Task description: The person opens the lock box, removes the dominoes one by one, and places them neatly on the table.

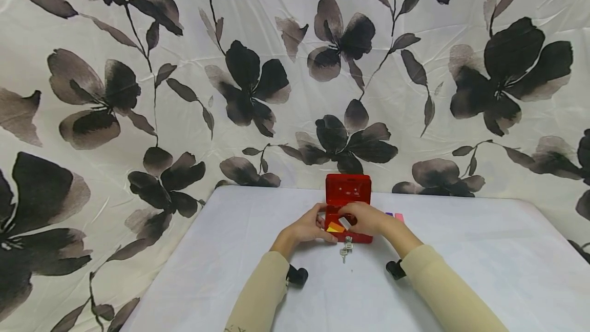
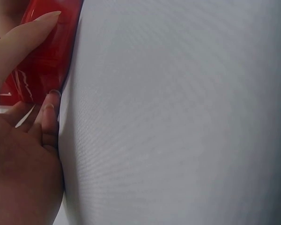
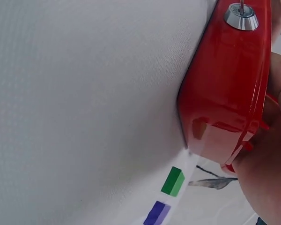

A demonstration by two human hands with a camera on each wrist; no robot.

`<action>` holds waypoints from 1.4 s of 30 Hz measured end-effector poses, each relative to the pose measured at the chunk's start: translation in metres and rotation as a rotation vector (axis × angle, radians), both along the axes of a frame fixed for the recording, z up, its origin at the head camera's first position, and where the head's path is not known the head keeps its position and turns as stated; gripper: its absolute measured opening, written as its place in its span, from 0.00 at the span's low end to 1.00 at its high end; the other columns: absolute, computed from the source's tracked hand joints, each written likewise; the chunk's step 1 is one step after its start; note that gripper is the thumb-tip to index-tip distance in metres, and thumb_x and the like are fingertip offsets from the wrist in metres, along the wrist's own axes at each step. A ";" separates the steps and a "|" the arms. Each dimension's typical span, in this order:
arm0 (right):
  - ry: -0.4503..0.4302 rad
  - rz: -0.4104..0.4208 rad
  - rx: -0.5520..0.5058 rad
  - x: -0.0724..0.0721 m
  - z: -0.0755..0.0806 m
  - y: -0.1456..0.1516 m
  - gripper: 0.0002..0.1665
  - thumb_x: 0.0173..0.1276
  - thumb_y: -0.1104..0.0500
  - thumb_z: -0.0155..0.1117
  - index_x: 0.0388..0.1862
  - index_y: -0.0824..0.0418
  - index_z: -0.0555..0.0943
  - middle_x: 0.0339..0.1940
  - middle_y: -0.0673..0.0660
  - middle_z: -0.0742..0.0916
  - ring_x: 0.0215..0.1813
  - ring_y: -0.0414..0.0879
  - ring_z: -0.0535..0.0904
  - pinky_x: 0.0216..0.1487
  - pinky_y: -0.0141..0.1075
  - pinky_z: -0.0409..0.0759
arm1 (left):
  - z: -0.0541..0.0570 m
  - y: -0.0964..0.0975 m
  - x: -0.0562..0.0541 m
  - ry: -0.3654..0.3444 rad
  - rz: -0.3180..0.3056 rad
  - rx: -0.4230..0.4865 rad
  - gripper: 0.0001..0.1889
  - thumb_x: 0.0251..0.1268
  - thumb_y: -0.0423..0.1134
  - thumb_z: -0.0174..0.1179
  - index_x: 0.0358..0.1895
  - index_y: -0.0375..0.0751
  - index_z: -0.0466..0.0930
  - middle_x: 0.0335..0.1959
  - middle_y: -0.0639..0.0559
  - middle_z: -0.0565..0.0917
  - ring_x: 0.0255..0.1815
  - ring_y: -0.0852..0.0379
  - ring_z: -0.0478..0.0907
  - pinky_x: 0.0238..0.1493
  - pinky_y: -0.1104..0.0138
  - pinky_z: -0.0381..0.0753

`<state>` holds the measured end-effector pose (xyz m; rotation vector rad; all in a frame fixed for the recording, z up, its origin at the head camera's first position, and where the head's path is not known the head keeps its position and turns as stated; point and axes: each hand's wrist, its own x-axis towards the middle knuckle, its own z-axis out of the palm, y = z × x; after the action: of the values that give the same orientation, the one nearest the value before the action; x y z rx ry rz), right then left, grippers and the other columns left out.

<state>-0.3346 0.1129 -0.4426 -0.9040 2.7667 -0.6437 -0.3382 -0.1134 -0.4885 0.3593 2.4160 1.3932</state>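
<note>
A red cash box (image 1: 348,191) stands on the table with its lid raised. Keys (image 1: 343,254) hang from the lock (image 3: 241,17) on its front. My left hand (image 1: 308,225) grips the box's left side; in the left wrist view its thumb (image 2: 30,37) lies along the red wall and the fingertips touch lower down. From the right, my right hand (image 1: 365,219) reaches into the box, its fingers around a small white block (image 1: 344,223). An orange block (image 1: 336,227) and a yellow piece (image 1: 331,230) lie inside. In the right wrist view the right fingertips are hidden behind the box.
Beside the box on the right lie a green block (image 3: 173,181), a purple block (image 3: 156,213) and a pink block (image 1: 399,217). The white table (image 1: 461,260) extends to both sides. Behind it hangs a floral cloth (image 1: 258,14).
</note>
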 end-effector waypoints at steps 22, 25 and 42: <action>0.019 0.032 -0.003 -0.009 -0.006 0.004 0.25 0.63 0.59 0.77 0.59 0.61 0.85 0.53 0.56 0.87 0.53 0.51 0.80 0.64 0.52 0.78 | 0.001 -0.001 -0.002 0.007 -0.011 -0.004 0.49 0.47 0.44 0.82 0.74 0.52 0.63 0.46 0.48 0.78 0.48 0.50 0.73 0.52 0.59 0.78; 0.036 0.032 0.005 -0.009 -0.008 0.003 0.24 0.64 0.59 0.77 0.58 0.62 0.85 0.52 0.56 0.86 0.52 0.50 0.80 0.64 0.52 0.78 | 0.001 -0.002 -0.002 0.011 -0.013 -0.004 0.49 0.47 0.44 0.82 0.74 0.52 0.63 0.46 0.48 0.77 0.48 0.50 0.73 0.52 0.59 0.78; -0.001 -0.037 0.018 -0.004 -0.007 0.000 0.19 0.64 0.57 0.77 0.51 0.61 0.84 0.39 0.53 0.83 0.42 0.47 0.77 0.53 0.41 0.82 | 0.002 0.000 0.000 0.013 -0.025 -0.005 0.49 0.48 0.43 0.82 0.74 0.50 0.62 0.45 0.48 0.76 0.47 0.50 0.73 0.52 0.60 0.77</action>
<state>-0.3384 0.1126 -0.4491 -0.8502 2.7900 -0.6240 -0.3384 -0.1138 -0.4865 0.3964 2.4165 1.3779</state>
